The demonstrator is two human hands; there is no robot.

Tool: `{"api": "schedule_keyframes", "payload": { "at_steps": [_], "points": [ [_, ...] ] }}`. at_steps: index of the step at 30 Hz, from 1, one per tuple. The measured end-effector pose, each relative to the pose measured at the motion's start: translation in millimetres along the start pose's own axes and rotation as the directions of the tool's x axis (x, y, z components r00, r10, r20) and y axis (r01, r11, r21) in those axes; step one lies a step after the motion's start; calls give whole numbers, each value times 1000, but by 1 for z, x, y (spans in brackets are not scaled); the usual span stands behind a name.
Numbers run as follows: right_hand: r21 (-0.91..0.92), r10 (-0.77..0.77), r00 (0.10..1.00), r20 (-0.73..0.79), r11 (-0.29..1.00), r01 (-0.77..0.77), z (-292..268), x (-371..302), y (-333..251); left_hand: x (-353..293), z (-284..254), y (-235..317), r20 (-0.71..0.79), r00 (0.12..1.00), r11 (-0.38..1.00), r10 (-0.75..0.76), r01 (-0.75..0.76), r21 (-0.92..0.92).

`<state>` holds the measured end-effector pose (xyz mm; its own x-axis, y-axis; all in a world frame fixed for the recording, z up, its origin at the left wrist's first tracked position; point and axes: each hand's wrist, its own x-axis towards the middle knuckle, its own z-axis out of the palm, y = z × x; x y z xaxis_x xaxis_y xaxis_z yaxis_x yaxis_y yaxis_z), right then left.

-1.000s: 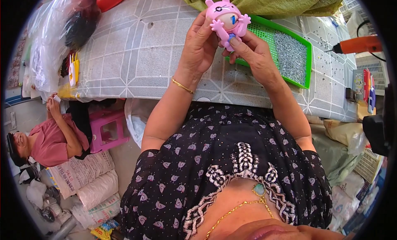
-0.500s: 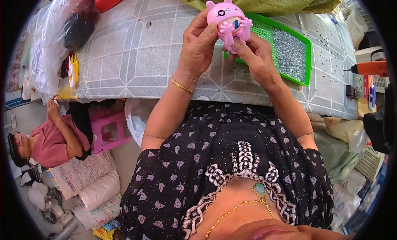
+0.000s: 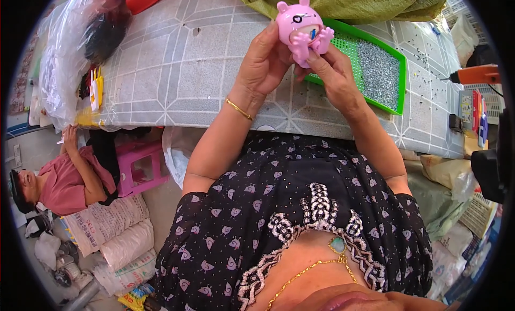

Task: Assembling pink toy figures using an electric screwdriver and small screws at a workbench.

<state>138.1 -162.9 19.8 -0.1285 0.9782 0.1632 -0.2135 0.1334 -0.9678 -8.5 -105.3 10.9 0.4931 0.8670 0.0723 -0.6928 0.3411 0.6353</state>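
Between both hands, above the far part of the table, I hold a pink plastic toy figure (image 3: 300,22) with round ears, an eye mark on its head and two small raised hands in front of its face. My left hand (image 3: 266,59) wraps round its left side and back. Lower down on its right, my right hand (image 3: 333,72) pinches the figure's base between thumb and fingers. Behind my right hand lies a green perforated tray (image 3: 401,83), its right part covered with many small silver screws (image 3: 378,69).
An olive-green sack (image 3: 370,5) lies at the table's far edge. Clear plastic bags (image 3: 64,59) and yellow-handled tools (image 3: 96,90) are at the left. An orange power screwdriver (image 3: 477,74) hangs at the right. Another person (image 3: 70,174) sits at the left beside a pink stool (image 3: 140,166).
The toy figure has shifted slightly right and tilted, its raised hands now turned a little differently. My left fingers have slid from its front toward its side and back.
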Motion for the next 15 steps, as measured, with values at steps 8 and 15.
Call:
{"api": "schedule_keyframes", "payload": {
  "at_steps": [8,15],
  "points": [
    [-139,31,996,-84,989,-42,-22,-10,26,-10,14,14,219,976,995,7,15,-97],
    [10,-16,1000,-11,1000,16,-40,-12,37,-10,11,1,243,960,979,137,-95,-178]
  ]
}}
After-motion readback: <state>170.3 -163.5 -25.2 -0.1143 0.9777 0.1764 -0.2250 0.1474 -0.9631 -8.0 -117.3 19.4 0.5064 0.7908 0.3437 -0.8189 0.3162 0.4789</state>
